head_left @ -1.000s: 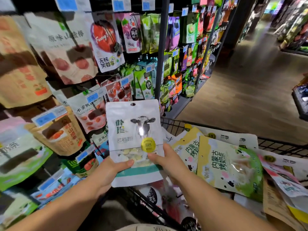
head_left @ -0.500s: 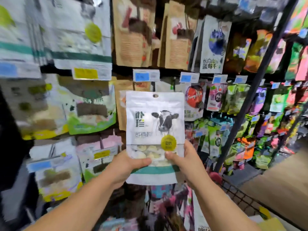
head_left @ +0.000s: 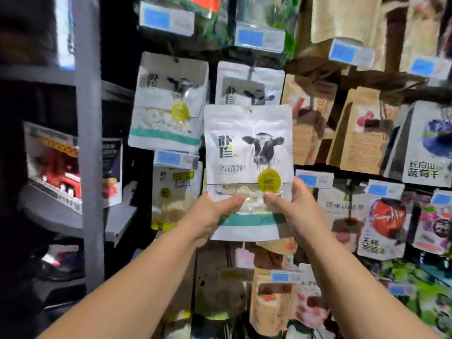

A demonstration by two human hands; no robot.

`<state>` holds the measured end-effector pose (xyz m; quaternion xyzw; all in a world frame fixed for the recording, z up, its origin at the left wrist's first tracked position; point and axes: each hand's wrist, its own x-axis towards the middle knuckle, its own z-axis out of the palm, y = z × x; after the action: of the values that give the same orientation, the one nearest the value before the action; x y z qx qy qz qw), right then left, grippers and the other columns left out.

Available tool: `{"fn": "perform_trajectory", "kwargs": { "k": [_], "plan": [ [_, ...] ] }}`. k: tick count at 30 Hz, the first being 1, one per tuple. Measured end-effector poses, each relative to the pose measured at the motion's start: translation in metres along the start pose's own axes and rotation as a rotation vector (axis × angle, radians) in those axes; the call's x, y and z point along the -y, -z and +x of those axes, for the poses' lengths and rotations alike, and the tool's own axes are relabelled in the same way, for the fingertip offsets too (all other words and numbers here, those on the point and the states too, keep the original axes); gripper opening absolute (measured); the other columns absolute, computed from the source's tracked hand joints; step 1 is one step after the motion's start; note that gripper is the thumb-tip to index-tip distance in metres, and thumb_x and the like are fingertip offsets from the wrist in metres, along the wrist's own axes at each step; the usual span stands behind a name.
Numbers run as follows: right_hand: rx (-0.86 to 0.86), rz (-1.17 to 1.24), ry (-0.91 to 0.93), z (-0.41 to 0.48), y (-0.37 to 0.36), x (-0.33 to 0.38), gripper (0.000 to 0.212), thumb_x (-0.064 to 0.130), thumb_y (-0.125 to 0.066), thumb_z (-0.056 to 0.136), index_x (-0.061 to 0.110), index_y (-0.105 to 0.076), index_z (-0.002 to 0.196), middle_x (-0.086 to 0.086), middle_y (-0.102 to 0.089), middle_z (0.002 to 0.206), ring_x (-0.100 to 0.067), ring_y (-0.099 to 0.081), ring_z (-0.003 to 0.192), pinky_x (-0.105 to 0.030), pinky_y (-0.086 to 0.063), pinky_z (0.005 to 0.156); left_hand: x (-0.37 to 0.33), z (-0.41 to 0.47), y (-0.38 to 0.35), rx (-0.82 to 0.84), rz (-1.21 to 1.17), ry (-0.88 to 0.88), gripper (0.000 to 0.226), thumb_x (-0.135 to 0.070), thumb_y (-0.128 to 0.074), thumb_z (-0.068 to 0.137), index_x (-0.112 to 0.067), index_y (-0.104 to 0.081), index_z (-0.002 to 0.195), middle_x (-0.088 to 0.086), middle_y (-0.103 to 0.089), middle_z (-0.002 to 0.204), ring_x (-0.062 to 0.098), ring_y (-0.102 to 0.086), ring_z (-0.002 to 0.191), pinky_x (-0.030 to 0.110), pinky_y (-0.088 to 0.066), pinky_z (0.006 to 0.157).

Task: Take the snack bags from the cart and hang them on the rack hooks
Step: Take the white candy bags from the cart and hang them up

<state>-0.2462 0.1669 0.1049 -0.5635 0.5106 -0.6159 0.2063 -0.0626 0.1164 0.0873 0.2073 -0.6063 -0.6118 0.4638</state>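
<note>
A white snack bag [head_left: 247, 152] with a cow picture, a yellow round label and a green band is held upright in front of the rack. My left hand [head_left: 210, 216] grips its lower left edge, thumb across the front. My right hand [head_left: 293, 209] grips its lower right edge the same way. The bag's top hole sits just below a matching cow bag [head_left: 249, 81] that hangs on a hook. Another matching bag [head_left: 168, 101] hangs to the left. The cart is out of view.
A grey upright post [head_left: 89, 143] stands at the left, with a shelf of boxed toys [head_left: 61, 167] beyond it. Brown paper pouches [head_left: 315, 118] and a blueberry bag [head_left: 425, 148] hang to the right. Blue price tags [head_left: 313, 179] stick out from the hook ends.
The view swung from the cart up and left to the rack. Both hands raised the cow bag to the hook with the matching bags.
</note>
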Motion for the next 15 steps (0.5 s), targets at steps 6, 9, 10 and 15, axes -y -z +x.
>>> {"fn": "perform_trajectory", "kwargs": {
  "k": [6, 9, 10, 15],
  "plan": [
    [0.110, 0.108, 0.061, 0.035, -0.043, 0.029, 0.049, 0.016, -0.079, 0.078, 0.020, -0.057, 0.122, 0.001, -0.072, 0.112, -0.021, -0.069, 0.104, -0.051, -0.052, 0.095, -0.034, 0.006, 0.037, -0.156, -0.046, -0.172, 0.043, -0.019, -0.075, 0.073, -0.019, -0.063, 0.114, 0.006, -0.072, 0.111, 0.023, -0.068, 0.103, 0.033, -0.055, 0.084],
    [0.164, 0.139, 0.090, 0.049, -0.065, 0.043, 0.062, 0.034, -0.084, 0.065, 0.022, -0.059, 0.120, 0.000, -0.072, 0.114, -0.023, -0.068, 0.106, -0.053, -0.050, 0.097, -0.047, 0.011, 0.054, -0.282, 0.008, -0.251, 0.063, -0.031, -0.085, 0.068, -0.025, -0.056, 0.123, 0.004, -0.069, 0.117, 0.025, -0.066, 0.108, 0.047, -0.053, 0.092],
    [0.181, 0.134, 0.099, 0.056, -0.072, 0.049, 0.062, 0.037, -0.084, 0.063, 0.023, -0.059, 0.119, 0.001, -0.071, 0.115, -0.021, -0.068, 0.106, -0.051, -0.050, 0.098, -0.053, 0.013, 0.061, -0.338, 0.023, -0.265, 0.070, -0.038, -0.087, 0.061, -0.028, -0.055, 0.123, 0.002, -0.069, 0.118, 0.024, -0.066, 0.107, 0.050, -0.052, 0.092],
    [0.210, 0.150, 0.154, 0.088, -0.099, 0.071, 0.035, 0.019, -0.081, 0.078, 0.028, -0.056, 0.101, 0.022, -0.067, 0.097, 0.012, -0.063, 0.088, -0.015, -0.050, 0.086, -0.086, 0.022, 0.084, -0.503, 0.176, -0.327, 0.077, -0.051, -0.084, 0.055, -0.036, -0.048, 0.122, -0.009, -0.068, 0.112, 0.017, -0.067, 0.102, 0.046, -0.055, 0.089]
  ]
}}
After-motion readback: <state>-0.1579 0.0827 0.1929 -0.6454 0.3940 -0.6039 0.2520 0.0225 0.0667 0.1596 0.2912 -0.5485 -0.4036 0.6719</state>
